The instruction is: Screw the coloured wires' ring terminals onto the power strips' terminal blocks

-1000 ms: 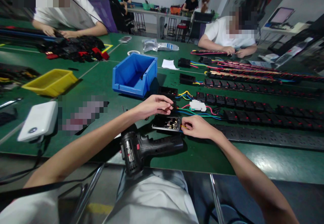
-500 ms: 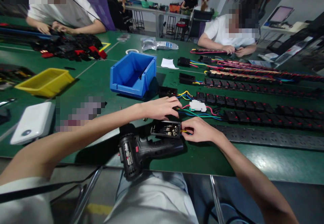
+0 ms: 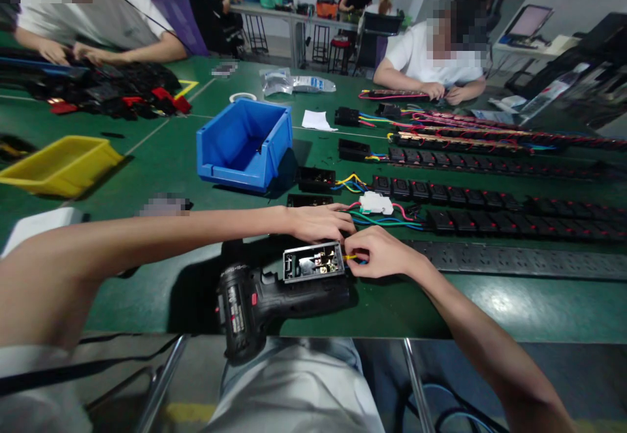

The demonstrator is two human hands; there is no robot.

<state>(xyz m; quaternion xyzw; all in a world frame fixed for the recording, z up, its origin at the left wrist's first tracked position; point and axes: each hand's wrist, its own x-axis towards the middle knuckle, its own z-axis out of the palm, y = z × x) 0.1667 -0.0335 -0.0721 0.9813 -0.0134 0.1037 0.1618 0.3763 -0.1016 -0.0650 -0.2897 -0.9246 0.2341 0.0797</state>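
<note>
A black box with brass terminals lies open side up beside the handle of a black power drill. My right hand pinches the yellow wire at the box's right end. Just behind the box, my left hand reaches across with its fingers spread; whether the fingertips touch anything is unclear. Another black box is partly covered by this hand. Beyond my hands, a white connector piece sits among red, green and blue wires.
A blue bin stands behind my left forearm, with a yellow tray farther left. Long black socket strips stretch to the right. Two people work across the green table, and others sit farther back.
My left hand has shifted slightly right and down, its forearm lower in view. The box with terminals has tilted and sits closer to the drill handle. My right hand keeps its pinch.
</note>
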